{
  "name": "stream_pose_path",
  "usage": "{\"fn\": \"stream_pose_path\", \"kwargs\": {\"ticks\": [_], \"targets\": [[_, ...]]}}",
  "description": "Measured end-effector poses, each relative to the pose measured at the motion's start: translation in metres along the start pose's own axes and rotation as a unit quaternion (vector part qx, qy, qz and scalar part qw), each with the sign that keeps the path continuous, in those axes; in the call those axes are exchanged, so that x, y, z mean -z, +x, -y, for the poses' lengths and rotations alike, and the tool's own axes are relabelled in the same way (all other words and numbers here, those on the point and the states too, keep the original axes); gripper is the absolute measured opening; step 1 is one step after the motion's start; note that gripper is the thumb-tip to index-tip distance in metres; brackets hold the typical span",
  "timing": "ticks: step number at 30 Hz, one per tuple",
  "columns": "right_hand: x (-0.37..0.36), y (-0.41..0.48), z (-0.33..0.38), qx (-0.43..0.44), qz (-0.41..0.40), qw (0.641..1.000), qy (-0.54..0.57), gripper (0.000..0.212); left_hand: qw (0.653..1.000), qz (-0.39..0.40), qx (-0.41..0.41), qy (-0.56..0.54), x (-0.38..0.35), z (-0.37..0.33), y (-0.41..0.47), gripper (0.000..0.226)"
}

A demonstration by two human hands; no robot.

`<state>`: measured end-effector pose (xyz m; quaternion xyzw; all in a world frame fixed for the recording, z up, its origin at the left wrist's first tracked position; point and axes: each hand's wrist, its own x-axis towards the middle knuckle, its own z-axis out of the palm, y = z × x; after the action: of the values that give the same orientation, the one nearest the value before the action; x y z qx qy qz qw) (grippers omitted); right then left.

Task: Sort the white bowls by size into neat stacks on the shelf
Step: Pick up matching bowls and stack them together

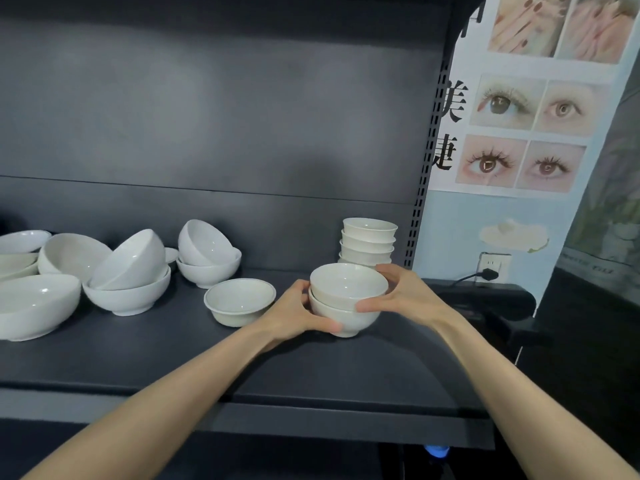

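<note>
- Now clasping the nested pair of bowls (pixel 347 299) between left hand (pixel 294 315) and right hand (pixel 407 296), thumbs and fingers curled round opposite sides, just in front of the tall stack (pixel 369 242) on the shelf (pixel 173 362). Cannot tell whether resting on the board or lifted just clear of it.
- Could knock the tall stack with the right hand, wrapped round the far side of the pair and very near the lowest bowls behind. Likely enough to topple the whole column with one careless push backward.
- Could lose the upper bowl of the pair: seated loosely in the lower one, and apt to slide or tilt out if tipped during a lift.
- Could chip rims by setting the pair down hard on top of the tall stack. Also worth checking size first, as possibly wider than those behind, though hard to judge from this angle.
- Might clip the rimmed bowl (pixel 239 301), left of the tall stack and close to the left wrist, when drawing that arm back.
- Farther left of the tall stack, tipped bowls (pixel 130 261) leaning inside others. Liable to roll or clatter if jolted through the shelf.
</note>
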<state>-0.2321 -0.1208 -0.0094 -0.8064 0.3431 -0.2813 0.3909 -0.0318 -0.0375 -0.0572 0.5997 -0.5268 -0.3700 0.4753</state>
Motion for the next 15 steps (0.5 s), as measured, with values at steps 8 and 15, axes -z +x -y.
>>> {"fn": "stream_pose_path", "kwargs": {"ticks": [8,15], "targets": [[0.002,0.004,-0.006,-0.002,0.034,0.999,-0.024,0.066,0.996,-0.002,0.011,0.084,0.001,-0.007,-0.005,0.098],[0.008,0.003,0.024,-0.007,0.043,0.988,-0.149,0.091,0.981,-0.057,-0.010,0.185,0.023,-0.033,-0.021,0.034]]}}
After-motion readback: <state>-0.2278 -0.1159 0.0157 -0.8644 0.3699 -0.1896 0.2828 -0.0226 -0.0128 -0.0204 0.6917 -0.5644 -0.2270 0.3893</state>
